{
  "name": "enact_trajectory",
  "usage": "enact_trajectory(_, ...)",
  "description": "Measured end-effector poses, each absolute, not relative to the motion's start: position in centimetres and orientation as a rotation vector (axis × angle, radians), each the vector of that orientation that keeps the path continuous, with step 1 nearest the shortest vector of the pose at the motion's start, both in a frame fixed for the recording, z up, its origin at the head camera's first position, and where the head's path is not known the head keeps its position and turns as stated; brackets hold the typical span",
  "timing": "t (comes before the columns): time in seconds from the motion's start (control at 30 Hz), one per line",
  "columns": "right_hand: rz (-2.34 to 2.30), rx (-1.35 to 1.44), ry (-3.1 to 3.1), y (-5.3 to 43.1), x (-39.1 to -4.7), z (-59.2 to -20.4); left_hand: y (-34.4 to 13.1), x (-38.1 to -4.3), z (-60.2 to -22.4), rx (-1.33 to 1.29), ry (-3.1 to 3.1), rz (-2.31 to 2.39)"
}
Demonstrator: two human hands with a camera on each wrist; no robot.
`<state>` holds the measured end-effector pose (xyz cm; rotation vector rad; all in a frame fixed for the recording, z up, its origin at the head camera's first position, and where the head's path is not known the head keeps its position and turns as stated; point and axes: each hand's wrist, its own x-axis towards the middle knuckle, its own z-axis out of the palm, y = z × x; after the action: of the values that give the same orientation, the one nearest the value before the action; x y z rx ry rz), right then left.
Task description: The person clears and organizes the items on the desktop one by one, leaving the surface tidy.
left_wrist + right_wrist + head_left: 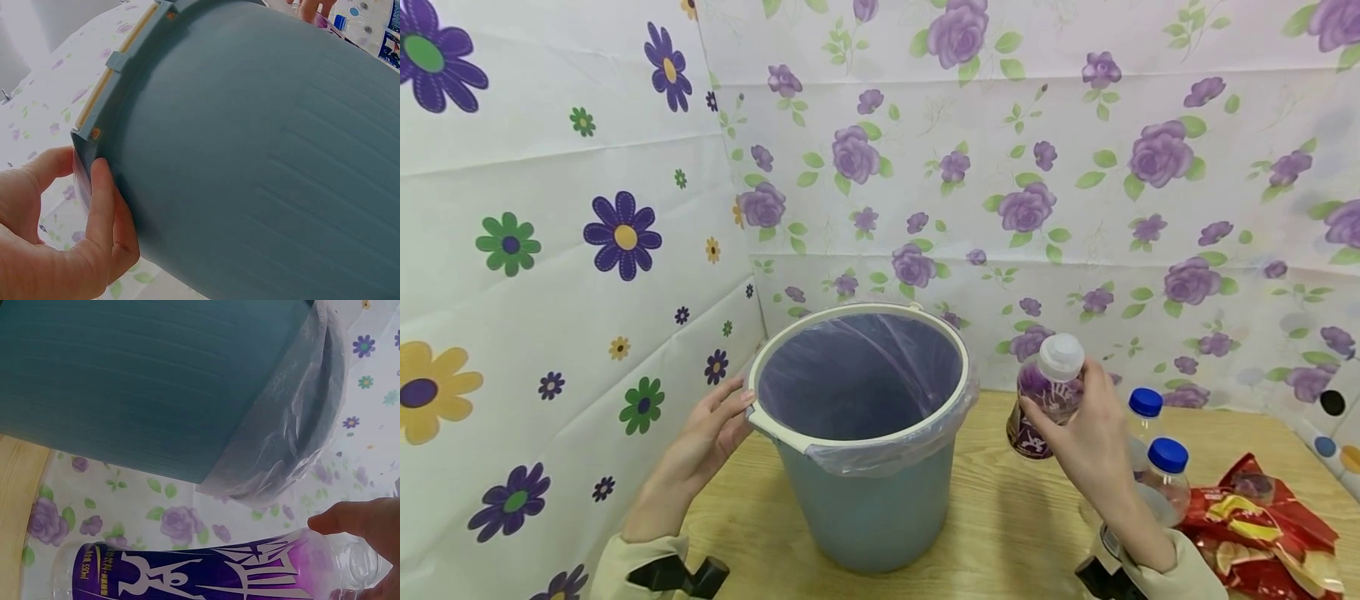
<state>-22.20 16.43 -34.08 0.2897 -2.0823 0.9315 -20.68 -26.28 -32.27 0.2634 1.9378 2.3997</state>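
A blue-grey trash can (pixel 872 517) with a cream rim stands on the table, lined with a thin clear plastic bag (pixel 880 458). My left hand (pixel 703 442) pinches its rim at the left, thumb and fingers on either side of the edge, as the left wrist view (pixel 81 231) also shows. To the right of the can, my right hand (pixel 1093 433) grips a plastic drink bottle (pixel 1033 425) by its upper part. The bottle has a purple label (pixel 181 575) and a white cap, and it is held upright above the table.
Two clear bottles with blue caps (pixel 1168 456) stand by my right forearm, which partly hides them. A red snack bag (pixel 1262 525) lies at the right on the wooden table (pixel 992 500). Flower-patterned sheets (pixel 880 208) hang behind and at the left.
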Motion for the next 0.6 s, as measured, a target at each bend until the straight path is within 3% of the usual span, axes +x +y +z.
enact_trajectory(0.6, 1.017, 0.454, -1.855, 15.6, -21.8, -32.5, -26.3, -20.6, -32.3, 0.291, 1.952, 2.392)
